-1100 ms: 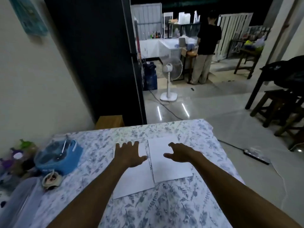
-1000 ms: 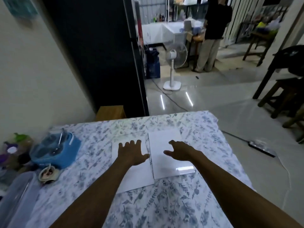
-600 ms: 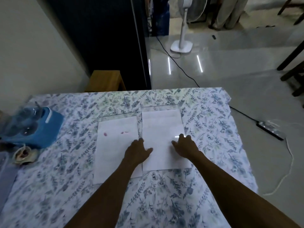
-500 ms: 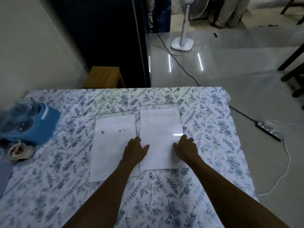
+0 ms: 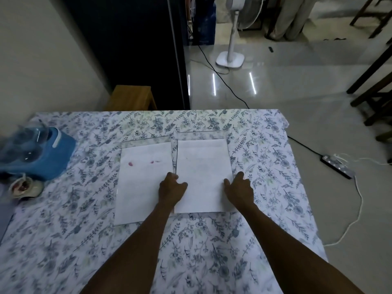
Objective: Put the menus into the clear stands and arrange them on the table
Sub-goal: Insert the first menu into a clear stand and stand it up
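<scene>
Two white menu sheets lie flat side by side on the table point(image 5: 212, 240) with its floral cloth. The left menu point(image 5: 140, 183) has small red marks. The right menu point(image 5: 203, 164) is plain. Each lies on a clear stand; the stands' transparent edges show beyond the sheets' far ends, the left stand point(image 5: 146, 140) and the right stand point(image 5: 201, 135). My left hand point(image 5: 171, 187) curls its fingers on the right menu's left edge. My right hand point(image 5: 239, 188) grips its right edge. The right menu still rests flat.
A blue container point(image 5: 40, 158) and a small cup point(image 5: 25, 187) stand at the table's left. Beyond the far edge are a wooden stool point(image 5: 131, 98), a white fan point(image 5: 231, 58) and a person's legs point(image 5: 290, 18). A power strip point(image 5: 337, 166) and cables lie on the floor; dark chairs point(image 5: 377, 92) stand right.
The view tilted down onto the table. Both hands slid back from lying flat on the sheets and spread to the right menu's side edges, fingers now curled.
</scene>
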A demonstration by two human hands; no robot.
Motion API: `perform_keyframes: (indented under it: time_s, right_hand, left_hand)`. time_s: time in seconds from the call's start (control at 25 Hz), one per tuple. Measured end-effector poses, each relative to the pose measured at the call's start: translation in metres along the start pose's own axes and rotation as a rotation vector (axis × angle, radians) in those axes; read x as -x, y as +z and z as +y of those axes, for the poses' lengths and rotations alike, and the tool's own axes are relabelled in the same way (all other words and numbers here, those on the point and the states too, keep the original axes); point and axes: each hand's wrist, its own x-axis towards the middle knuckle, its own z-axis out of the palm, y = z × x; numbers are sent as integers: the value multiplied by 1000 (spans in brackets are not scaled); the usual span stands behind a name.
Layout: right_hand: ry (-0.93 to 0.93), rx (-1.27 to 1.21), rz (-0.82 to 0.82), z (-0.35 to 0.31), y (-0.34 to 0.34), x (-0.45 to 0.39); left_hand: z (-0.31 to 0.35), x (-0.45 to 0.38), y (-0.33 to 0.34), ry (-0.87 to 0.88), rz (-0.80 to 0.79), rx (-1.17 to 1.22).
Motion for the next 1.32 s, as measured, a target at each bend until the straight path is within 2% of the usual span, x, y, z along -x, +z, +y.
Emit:
perform_keyframes:
  time_s: [0.2,0.4,0.52,0.6,0.68,0.8,1.08,1.2,1.32]
  right_hand:
    - [-59,-33,15,12,-20,39]
    - [-84,-211,41,39,-35,99]
    - [103,-595,-26,56,-48,124]
    - [206,-832,-87,58,-61,142]
    - [233,-947,-118,57,-76,151]
    - [179,-1081,-144,50,-95,148]
    - [32,-1006,-118,4,-135,94]
    - [-38,-836,-54,-15,-137,60]
    - [-85,-637,-28,-27,-131,23]
  left_hand:
    - [-13,20,-22,-3,-62,71]
    - [-40,58,-47,123,-159,112]
    - [-53,79,-65,162,-250,185]
    - [-58,93,-76,167,-277,325]
    - [-54,106,-87,190,-267,423]
    - [-38,114,-101,247,-236,456]
    - [17,76,-135,372,-248,441]
    - [41,52,-135,514,-135,182]
    - [63,26,-129,560,-6,91]
